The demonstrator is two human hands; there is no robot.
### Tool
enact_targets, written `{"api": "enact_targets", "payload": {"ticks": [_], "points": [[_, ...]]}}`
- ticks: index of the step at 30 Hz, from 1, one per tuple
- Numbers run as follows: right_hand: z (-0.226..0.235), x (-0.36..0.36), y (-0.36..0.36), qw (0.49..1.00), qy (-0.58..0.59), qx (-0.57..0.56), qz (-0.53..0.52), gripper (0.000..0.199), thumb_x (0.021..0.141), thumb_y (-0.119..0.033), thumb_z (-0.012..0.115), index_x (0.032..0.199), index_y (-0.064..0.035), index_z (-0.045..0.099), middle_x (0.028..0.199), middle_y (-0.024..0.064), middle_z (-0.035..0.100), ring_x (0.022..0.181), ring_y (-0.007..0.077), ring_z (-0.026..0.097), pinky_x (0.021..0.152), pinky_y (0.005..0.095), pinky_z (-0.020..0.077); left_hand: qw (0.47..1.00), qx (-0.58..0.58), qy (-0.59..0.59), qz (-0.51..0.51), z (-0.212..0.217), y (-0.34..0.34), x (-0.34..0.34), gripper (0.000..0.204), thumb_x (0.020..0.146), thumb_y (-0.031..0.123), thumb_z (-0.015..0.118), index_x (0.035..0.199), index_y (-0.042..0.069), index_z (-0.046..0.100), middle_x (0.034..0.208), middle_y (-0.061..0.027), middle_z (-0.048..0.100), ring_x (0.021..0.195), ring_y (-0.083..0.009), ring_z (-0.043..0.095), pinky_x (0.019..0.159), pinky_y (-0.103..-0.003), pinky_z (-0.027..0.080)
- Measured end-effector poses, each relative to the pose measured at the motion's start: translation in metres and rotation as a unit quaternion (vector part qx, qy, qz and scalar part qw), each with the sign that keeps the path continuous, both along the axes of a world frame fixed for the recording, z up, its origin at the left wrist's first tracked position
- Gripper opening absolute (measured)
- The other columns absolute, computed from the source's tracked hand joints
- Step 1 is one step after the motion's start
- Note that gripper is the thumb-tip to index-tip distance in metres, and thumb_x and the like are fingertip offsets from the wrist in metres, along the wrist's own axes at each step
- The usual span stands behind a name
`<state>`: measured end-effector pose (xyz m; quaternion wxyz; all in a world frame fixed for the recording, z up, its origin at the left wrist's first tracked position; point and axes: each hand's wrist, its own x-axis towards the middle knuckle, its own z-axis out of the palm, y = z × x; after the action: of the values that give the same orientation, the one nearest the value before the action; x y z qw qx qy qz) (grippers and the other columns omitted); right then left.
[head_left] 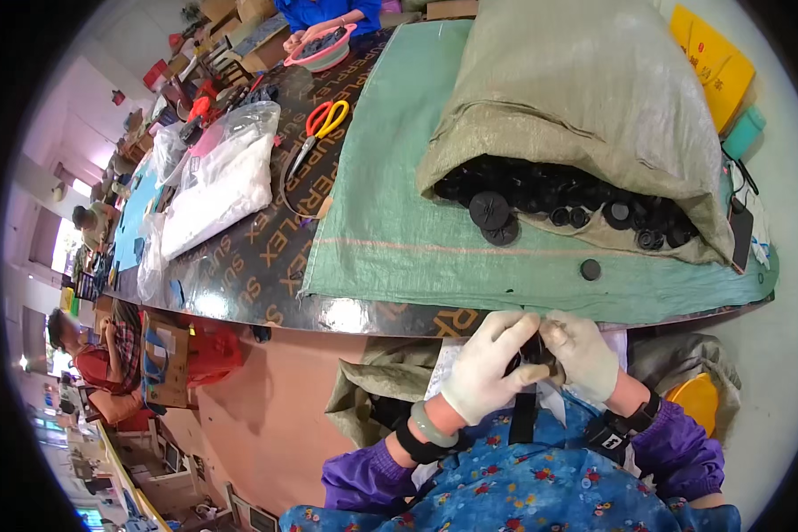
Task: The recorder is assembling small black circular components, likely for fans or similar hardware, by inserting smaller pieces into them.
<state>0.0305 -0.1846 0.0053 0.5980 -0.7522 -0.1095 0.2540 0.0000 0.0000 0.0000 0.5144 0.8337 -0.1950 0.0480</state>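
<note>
My left hand and my right hand, both in white gloves, meet just off the table's near edge. Their fingers close from either side on a small black part, mostly hidden by the fingertips, so its full shape does not show. Beyond them, a woven sack lies on its side with its mouth toward me, full of round black plastic parts. Two black discs rest at the mouth's left, one overlapping the other. One loose black cap lies on the green woven sheet nearer my hands.
Left of the sheet on the dark table are scissors with red and yellow handles and a plastic bag of white material. Across the table, a person in blue handles a pink basket of black parts. Another person sits at left.
</note>
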Motion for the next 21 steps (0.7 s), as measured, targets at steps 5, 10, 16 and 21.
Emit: {"api": "enact_targets", "payload": {"ticks": [5, 10, 16, 21], "points": [[0.026, -0.001, -0.003, 0.998, -0.011, 0.051, -0.024, 0.030, 0.096, -0.033, 0.046, 0.101, -0.0042, 0.056, 0.072, 0.0040, 0.059, 0.056, 0.0074, 0.054, 0.048, 0.0210, 0.0412, 0.910, -0.359, 0.205, 0.027, -0.011, 0.062, -0.037, 0.065, 0.080, 0.037, 0.072, 0.128, 0.003, 0.046, 0.108, -0.0122, 0.058, 0.082, -0.0183, 0.059, 0.070, -0.030, 0.049], [0.017, 0.019, -0.038, 0.986, -0.094, -0.015, -0.137, 0.022, 0.095, -0.021, 0.043, 0.104, -0.0046, 0.056, 0.071, 0.0023, 0.057, 0.054, 0.0050, 0.049, 0.046, 0.0177, 0.0370, 0.868, -0.423, 0.229, 0.125, -0.025, 0.128, -0.092, 0.065, 0.085, 0.046, 0.063, 0.130, 0.004, 0.042, 0.104, -0.0142, 0.058, 0.077, -0.0198, 0.059, 0.062, -0.030, 0.049], [-0.009, 0.035, -0.070, 0.972, -0.071, -0.017, -0.222, 0.024, 0.096, -0.022, 0.044, 0.105, -0.0022, 0.056, 0.070, 0.0017, 0.053, 0.052, 0.0047, 0.045, 0.044, 0.0181, 0.0337, 0.767, -0.345, 0.425, 0.335, -0.095, 0.155, -0.168, 0.054, 0.092, 0.041, 0.055, 0.130, 0.004, 0.043, 0.105, -0.0136, 0.057, 0.090, -0.0213, 0.058, 0.074, -0.032, 0.052], [-0.010, 0.037, -0.065, 0.971, -0.078, -0.025, -0.224, 0.022, 0.095, -0.020, 0.046, 0.105, -0.0028, 0.056, 0.071, 0.0021, 0.054, 0.052, 0.0044, 0.045, 0.044, 0.0178, 0.0337, 0.749, 0.272, 0.527, 0.297, -0.195, 0.167, -0.206, 0.059, 0.089, 0.041, 0.053, 0.134, 0.004, 0.044, 0.128, -0.0247, 0.051, 0.122, -0.0384, 0.046, 0.100, -0.040, 0.040]]}}
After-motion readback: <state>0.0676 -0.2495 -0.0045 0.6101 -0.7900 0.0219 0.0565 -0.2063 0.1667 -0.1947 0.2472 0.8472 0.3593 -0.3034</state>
